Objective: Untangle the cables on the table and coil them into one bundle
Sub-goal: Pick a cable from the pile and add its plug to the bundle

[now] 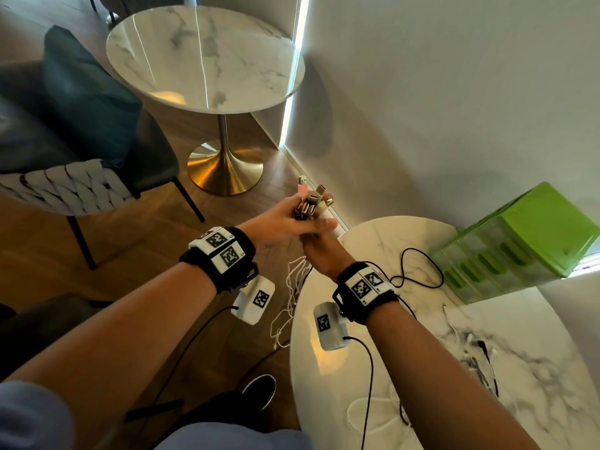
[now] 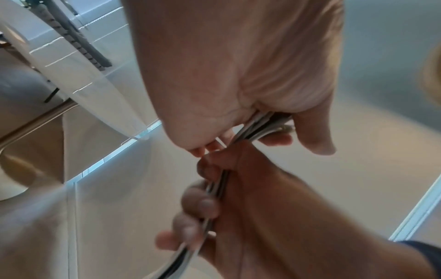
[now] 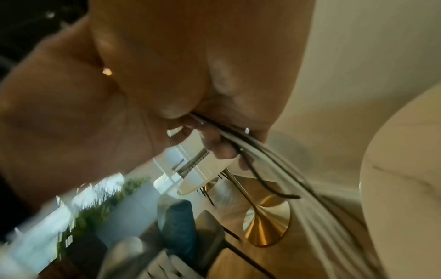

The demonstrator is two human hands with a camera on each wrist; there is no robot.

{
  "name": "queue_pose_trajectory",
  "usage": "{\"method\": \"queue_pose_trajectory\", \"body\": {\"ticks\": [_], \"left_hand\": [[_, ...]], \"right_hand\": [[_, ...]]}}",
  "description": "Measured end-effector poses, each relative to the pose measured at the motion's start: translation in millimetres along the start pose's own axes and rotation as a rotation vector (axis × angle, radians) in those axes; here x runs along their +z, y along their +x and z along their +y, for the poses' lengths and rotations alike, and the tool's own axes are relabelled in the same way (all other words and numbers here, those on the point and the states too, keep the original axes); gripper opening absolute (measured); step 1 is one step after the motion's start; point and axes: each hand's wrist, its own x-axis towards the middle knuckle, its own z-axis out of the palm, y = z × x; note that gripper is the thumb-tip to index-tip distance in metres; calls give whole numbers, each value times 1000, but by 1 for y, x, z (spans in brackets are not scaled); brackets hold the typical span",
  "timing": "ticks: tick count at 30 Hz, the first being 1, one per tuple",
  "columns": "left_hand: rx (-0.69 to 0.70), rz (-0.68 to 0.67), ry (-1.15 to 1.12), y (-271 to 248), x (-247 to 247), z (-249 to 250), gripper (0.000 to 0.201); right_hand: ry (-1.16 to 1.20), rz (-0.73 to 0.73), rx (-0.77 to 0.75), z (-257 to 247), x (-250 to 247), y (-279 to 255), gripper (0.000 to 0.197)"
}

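Up beyond the far-left edge of the marble table [image 1: 406, 241], both hands meet on one gathered bunch of cables [image 1: 297, 277]. From the head view, the left hand [image 1: 285, 227] is curled round the top of the bunch, and a cluster of USB plugs [image 1: 310, 199] sticks up out of its fist, silver, black and one pink. The right hand [image 1: 319, 251] sits just beneath it, touching, but from here its fingers are hidden behind the knuckles. White strands drop from the two hands and hang off the table's edge toward the wooden floor [image 1: 246, 339]. A black cable [image 1: 418, 271] loops across the tabletop near a green drawer unit [image 1: 519, 241], and more loose cable ends [image 1: 477, 355] lie tangled on the marble toward the right.

The left wrist view fills in the missing grip: the right hand's fingers [image 2: 203, 203] are wrapped round the cable bundle [image 2: 219, 188], which runs up into the left hand's closed palm [image 2: 238, 75], thumb pressed over it. The right wrist view, badly blurred, shows grey and black strands [image 3: 262, 151] leaving that clenched hand, with the brass pedestal base [image 3: 264, 222] of a second round table [image 1: 207, 53] behind, which the head view places well beyond the marble table.
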Motion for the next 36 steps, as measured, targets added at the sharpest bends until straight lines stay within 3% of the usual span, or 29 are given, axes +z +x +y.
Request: {"method": "queue_pose_trajectory", "body": {"ticks": [2, 5, 6, 8, 10, 11, 13, 15, 16, 18, 20, 24, 26, 28, 32, 36], "left_hand": [[29, -49, -57, -2, -3, -5, 60], [20, -188, -84, -3, -3, -23, 84], [-32, -260, -35, -3, 1, -34, 82], [-177, -405, 288, 1, 11, -53, 60], [-290, -499, 651, 7, 8, -68, 42], [-277, -445, 756, 12, 0, -72, 39], [-151, -122, 873, 24, -22, -75, 32], [0, 282, 816, 32, -37, -70, 35], [62, 419, 749, 34, -39, -68, 41], [78, 479, 708, 32, -35, -71, 41], [-50, 301, 771, 27, -24, -80, 34], [-292, -194, 781, 7, 14, -88, 58], [-332, -428, 730, 4, 29, -92, 67], [-305, -573, 691, 3, 34, -97, 83], [-149, -513, 373, 10, 52, -73, 91], [41, -472, 196, 20, 89, -41, 83]], "right_hand": [[88, -10, 36, -6, -8, -5, 28], [328, 67, 127, -14, -22, -17, 23], [476, 51, 156, -15, -25, -21, 22], [730, -44, 177, -28, -30, -31, 24], [764, -62, 168, -35, -32, -36, 26], [716, -46, 155, -37, -33, -39, 21], [541, 23, 125, -36, -33, -44, 14], [437, 78, 89, -31, -32, -49, 36], [475, 108, 87, -30, -30, -50, 44], [623, 160, 84, -30, -28, -56, 48], [717, 239, 63, -29, -26, -57, 42], [745, 348, 126, -18, -22, -59, 29], [741, 386, 159, -10, -25, -65, 28], [732, 403, 172, -3, -33, -73, 27], [614, 414, 226, 16, -51, -95, 29], [514, 369, 255, 28, -55, -122, 15]]}}
